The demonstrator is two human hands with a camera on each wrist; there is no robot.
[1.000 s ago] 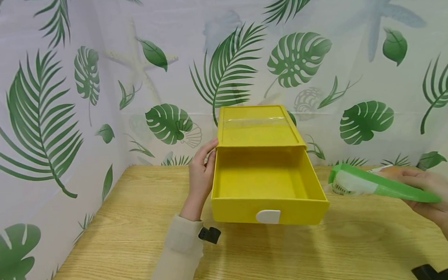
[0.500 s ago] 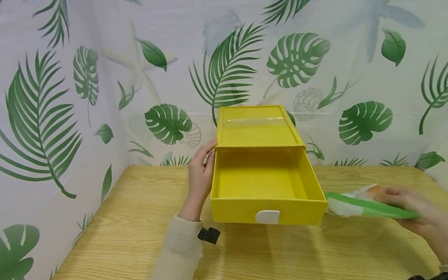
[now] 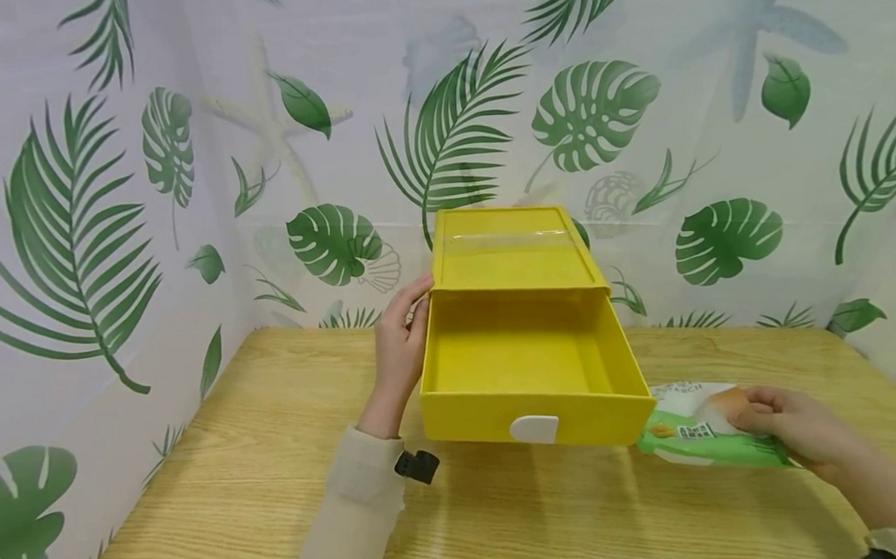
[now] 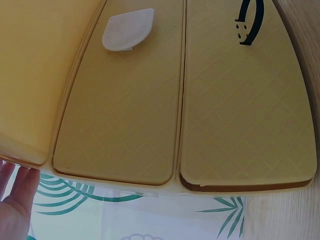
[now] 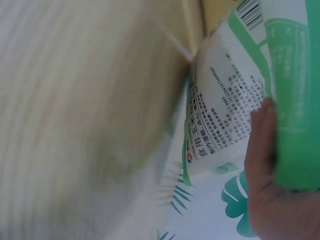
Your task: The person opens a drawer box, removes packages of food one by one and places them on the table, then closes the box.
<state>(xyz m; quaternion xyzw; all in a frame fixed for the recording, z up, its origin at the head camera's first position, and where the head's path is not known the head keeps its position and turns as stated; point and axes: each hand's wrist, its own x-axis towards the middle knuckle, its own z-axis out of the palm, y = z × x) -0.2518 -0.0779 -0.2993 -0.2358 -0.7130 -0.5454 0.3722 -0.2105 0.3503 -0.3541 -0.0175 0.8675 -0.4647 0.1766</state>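
A yellow drawer (image 3: 529, 418) with a white tab handle is pulled out from the top of a yellow cabinet (image 3: 513, 264). My left hand (image 3: 403, 348) rests along the cabinet's left side. In the left wrist view the fingers of that left hand (image 4: 20, 200) touch the cabinet's edge. Right of the drawer, low above the table, my right hand (image 3: 803, 427) grips a green and white starch bag (image 3: 713, 430) by its right end. In the right wrist view, printed text and a barcode show on the starch bag (image 5: 227, 105); part of the hand's grip is hidden behind it.
A light wooden table (image 3: 262, 488) lies under everything. Leaf-patterned sheeting (image 3: 291, 128) stands behind and to the left. Lower drawer fronts show in the left wrist view, one with a white handle (image 4: 128, 30) and one with a black handle (image 4: 254, 22).
My right hand has lowered the starch bag and moved it slightly left, turning it from edge-on so its printed face shows. My left hand and the drawer have stayed in place.
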